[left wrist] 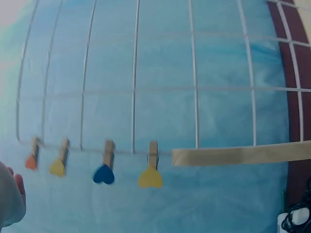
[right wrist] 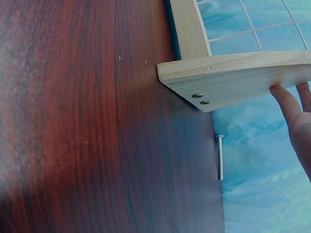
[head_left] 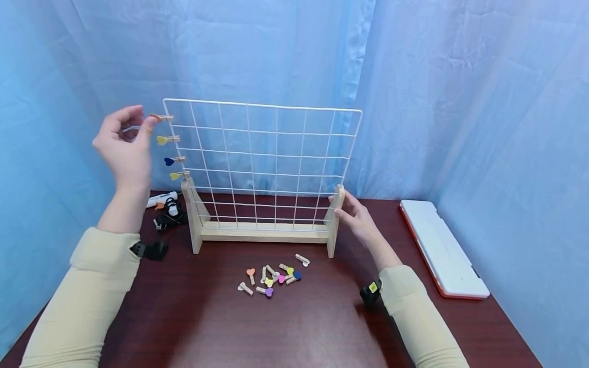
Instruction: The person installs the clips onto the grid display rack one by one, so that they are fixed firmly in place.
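A white wire grid stands upright in a wooden stand. Down its left edge are clipped several small wooden clothespins with hearts: an orange-heart clothespin at the top, then a yellow one, a dark blue one and another yellow one. My left hand is beside the orange heart, its thumb tip overlapping it in the head view; the left wrist view shows a small gap between. My right hand grips the stand's right upright, thumb in front and fingers behind.
Loose heart clothespins lie scattered on the dark wood table before the stand. Black cables and a white device sit behind at left. A white case with a red edge lies at right. Blue curtains surround the table.
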Motion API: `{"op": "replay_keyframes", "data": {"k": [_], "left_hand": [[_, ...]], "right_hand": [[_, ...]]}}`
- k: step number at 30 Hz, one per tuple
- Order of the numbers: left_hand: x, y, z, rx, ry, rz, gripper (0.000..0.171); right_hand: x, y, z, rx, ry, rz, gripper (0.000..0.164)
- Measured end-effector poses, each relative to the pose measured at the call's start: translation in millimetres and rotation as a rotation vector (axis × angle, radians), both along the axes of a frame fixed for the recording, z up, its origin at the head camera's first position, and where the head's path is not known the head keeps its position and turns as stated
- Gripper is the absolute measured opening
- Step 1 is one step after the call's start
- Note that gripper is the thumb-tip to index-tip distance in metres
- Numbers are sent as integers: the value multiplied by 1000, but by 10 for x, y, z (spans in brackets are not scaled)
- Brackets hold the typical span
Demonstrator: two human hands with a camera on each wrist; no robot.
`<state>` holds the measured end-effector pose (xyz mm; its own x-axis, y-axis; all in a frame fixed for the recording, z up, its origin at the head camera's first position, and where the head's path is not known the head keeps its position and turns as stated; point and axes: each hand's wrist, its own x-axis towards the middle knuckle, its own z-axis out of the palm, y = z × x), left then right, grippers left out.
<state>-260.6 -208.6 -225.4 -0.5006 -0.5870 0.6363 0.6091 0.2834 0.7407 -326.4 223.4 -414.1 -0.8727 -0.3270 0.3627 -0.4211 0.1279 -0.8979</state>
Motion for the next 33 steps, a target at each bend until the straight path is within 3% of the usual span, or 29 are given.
{"op": "replay_keyframes", "data": {"k": [2,4,7,13,17,20,26,33], "left_hand": [[87,70,-62,-107,-23,-12,30],[126,126,-202,-214,-66,-58,28],[108,199,-554,-350,-155,-176,27],[128,402,-1332,-617,-434,-357,25],[155,512,-1739,-737,-501,-448,23],[173,560,-1974,-798,-558,-503,22],[203,636,-2256,-907,-670,-600,18],[195,684,-2351,-989,-650,-680,11]], "right_hand": [[-4,0,0,-4,1,1,57],[-10,-1,1,-4,2,4,57],[-17,1,3,-9,-1,8,57],[-24,10,0,-12,-7,0,56],[-24,9,0,-10,-3,4,56],[-19,7,-5,-17,-7,5,56],[-3,13,-13,-29,-17,7,57],[9,9,-18,-35,-12,13,56]]}}
